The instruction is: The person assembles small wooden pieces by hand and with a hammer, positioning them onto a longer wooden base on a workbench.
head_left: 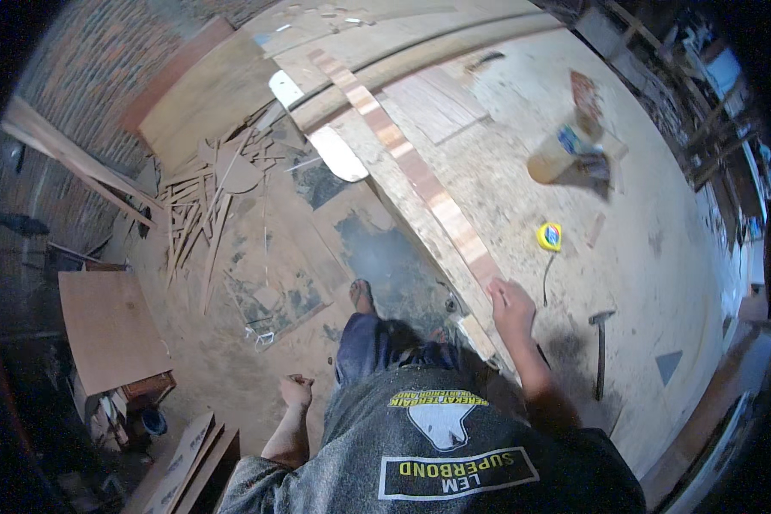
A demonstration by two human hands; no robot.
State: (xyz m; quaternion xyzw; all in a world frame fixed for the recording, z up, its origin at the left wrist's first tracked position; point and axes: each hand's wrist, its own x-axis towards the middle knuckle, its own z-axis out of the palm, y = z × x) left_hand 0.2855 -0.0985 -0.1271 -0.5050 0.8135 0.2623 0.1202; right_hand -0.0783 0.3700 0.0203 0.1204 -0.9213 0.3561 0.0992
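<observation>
A long strip of joined light and dark wood blocks [421, 182] runs diagonally along the near edge of the pale workbench [651, 283]. My right hand [512, 310] is closed around its near end, beside the bench edge. The far end reaches over a dark-edged long bar [437, 50] lying across the bench. My left hand [296, 391] hangs low over the floor, away from the bench. Its fingers are curled together, and what they hold, if anything, is too small to make out.
On the bench are a yellow tape measure [549, 236], a hammer [601, 351], a plastic jar [546, 164], a thin wood panel [435, 103] and a grey triangular piece [668, 367]. Wood offcuts [201, 201] litter the floor at left. A brown board [114, 330] stands nearer.
</observation>
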